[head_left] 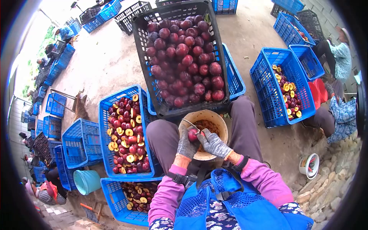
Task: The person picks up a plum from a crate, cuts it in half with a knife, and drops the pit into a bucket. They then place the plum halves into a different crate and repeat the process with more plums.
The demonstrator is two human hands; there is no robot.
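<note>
1 plum (193, 135) between both gloved hands (186, 145) (213, 144)

Hidden bits
Over the bowl (219, 120), the left hand (186, 145) hides most of the plum (192, 135); the right hand (213, 144) hides the handle of the knife (189, 123).

A black crate (138, 34) heaped with whole dark-red plums stands far centre. At the left, a blue crate (102, 130) holds halved plums, and a nearer blue crate (115, 191) holds more, with a teal bucket (87, 181) just beside it. At the right, another blue crate (264, 88) of halves stands near a seated person (339, 57) and a white bowl (309, 165).
</note>
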